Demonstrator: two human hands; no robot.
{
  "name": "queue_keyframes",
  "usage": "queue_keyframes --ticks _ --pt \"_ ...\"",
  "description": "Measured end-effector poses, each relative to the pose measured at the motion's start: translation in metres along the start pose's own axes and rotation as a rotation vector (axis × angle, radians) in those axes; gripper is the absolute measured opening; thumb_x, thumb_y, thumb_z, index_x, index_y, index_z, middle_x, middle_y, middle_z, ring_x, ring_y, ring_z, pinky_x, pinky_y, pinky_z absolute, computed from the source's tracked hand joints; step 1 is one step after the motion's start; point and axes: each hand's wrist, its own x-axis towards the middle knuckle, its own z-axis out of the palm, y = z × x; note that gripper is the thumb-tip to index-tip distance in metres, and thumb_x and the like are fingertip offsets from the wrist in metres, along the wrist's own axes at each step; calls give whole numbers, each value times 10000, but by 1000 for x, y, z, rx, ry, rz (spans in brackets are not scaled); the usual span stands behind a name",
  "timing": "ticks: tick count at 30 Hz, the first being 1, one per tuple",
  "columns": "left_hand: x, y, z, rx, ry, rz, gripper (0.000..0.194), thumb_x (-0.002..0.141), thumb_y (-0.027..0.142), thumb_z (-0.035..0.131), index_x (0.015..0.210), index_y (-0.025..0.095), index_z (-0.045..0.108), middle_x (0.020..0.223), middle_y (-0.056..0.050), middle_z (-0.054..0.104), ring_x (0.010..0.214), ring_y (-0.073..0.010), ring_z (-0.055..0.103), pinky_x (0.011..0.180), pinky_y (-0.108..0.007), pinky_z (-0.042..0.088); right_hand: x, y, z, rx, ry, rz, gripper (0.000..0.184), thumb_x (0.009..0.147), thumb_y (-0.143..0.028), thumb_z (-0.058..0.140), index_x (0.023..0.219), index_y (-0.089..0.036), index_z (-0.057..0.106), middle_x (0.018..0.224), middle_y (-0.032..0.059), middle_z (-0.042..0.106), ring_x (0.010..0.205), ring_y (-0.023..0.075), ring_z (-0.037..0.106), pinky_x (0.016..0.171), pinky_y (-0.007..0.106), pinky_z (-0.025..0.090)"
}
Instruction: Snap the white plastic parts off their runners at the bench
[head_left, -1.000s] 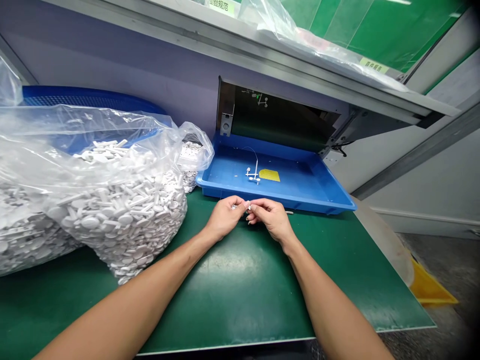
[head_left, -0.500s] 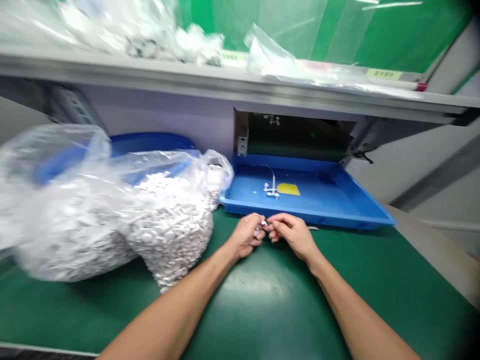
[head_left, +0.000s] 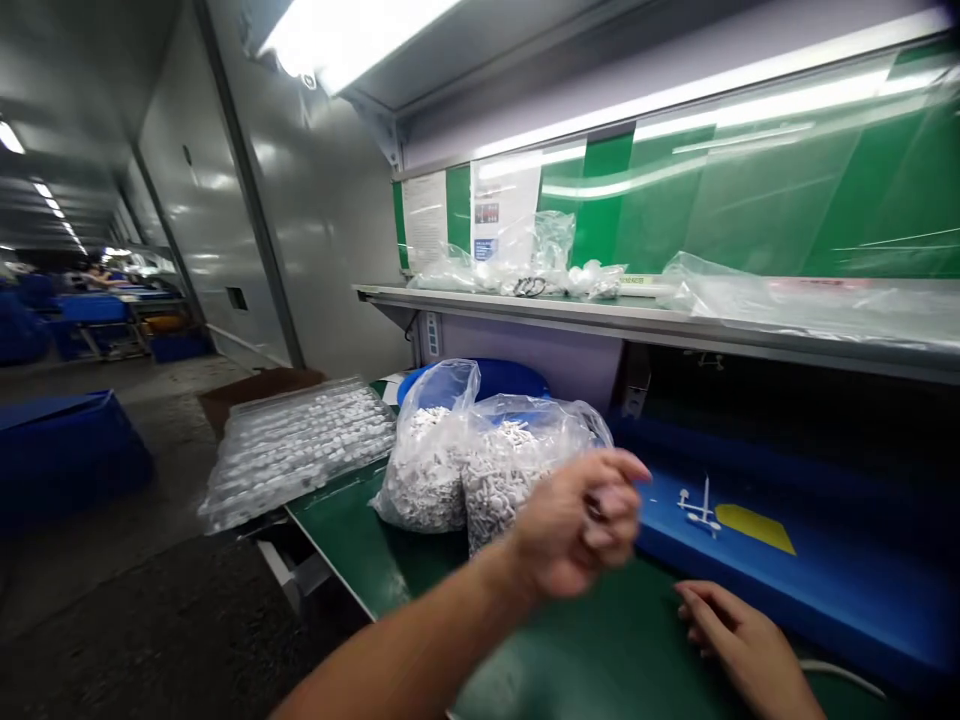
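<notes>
White parts (head_left: 496, 478): matte white, small, slim stems and flat round heads, loose in a heap. They sit in a clear, wrinkled bag, mouth loose, standing on the green worktop (head_left: 585, 640). Second bag (head_left: 424, 485) just left of it, same sort of white bits, plastic peaked up at the top.

Left hand (head_left: 581, 525) is in front of the first bag, fingers curled in, motion-blurred; can't tell if they hold anything. Right hand (head_left: 739, 635) is low, near the blue tray (head_left: 840, 600), fingers bunched narrow; can't tell if anything is pinched there.

In the tray: a thin white branched piece (head_left: 702, 518), stem up, round ends, beside a yellow patch (head_left: 756, 527). Pale cable (head_left: 844, 672) by the right wrist.

Blue basket (head_left: 510, 375) behind the bags. Clear trays (head_left: 300, 450) with rows of white pieces at the worktop's left end. Shelf (head_left: 480, 305) above carries crumpled plastic.
</notes>
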Motion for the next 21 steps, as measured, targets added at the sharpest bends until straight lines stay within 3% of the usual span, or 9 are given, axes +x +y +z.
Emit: queue_keyframes --ticks 2,4,5,7,10,13,18,21 --pt "-23 66 2 355 155 409 174 851 267 550 996 178 584 621 48 357 422 -51 262 366 -137 210 1 3 2 -46 -10 -23 471 731 -666 604 929 -252 709 769 45 672 633 260 641 569 319 541" --pt "-32 120 -14 684 310 687 233 878 291 543 1090 201 577 653 43 422 443 -60 325 389 -144 265 1 4 3 -74 -16 -53 451 755 -656 585 939 -262 705 755 36 669 635 256 641 577 318 534" --pt "-32 141 -28 816 412 767 250 879 316 546 1101 206 574 663 41 452 446 -65 351 386 -146 264 1 4 3 -79 -15 -64 446 768 -654 572 944 -265 702 747 33 666 637 257 641 581 322 531" --pt "-28 168 -63 1063 613 663 239 844 321 569 1030 176 608 701 9 542 510 -95 472 424 -163 350 0 3 3 -75 -13 -83 443 784 -656 554 945 -269 697 745 31 665 644 262 643 589 331 530" --pt "-22 177 -109 1235 754 416 203 779 322 625 823 128 665 743 -78 654 657 -168 600 524 -196 438 -2 0 5 -47 -1 -103 441 781 -661 558 930 -271 699 754 31 668 638 267 645 579 337 533" --pt "-16 169 -135 1284 782 368 195 774 296 613 810 122 693 798 -108 699 739 -201 644 588 -211 466 -3 -6 6 -16 39 -120 424 783 -641 564 907 -262 709 743 31 668 619 261 647 561 326 534" --pt "-2 168 -143 1395 829 398 287 700 142 608 973 116 692 894 -67 711 810 -187 651 660 -200 473 -3 -21 7 -24 51 -200 431 835 -589 526 889 -198 700 703 40 659 570 230 633 529 293 507" --pt "5 176 -143 1518 835 380 323 639 165 689 956 101 704 846 -21 706 802 -191 644 668 -207 458 0 -26 9 -53 77 -271 419 887 -531 470 883 -169 681 695 44 655 543 205 623 513 267 493"
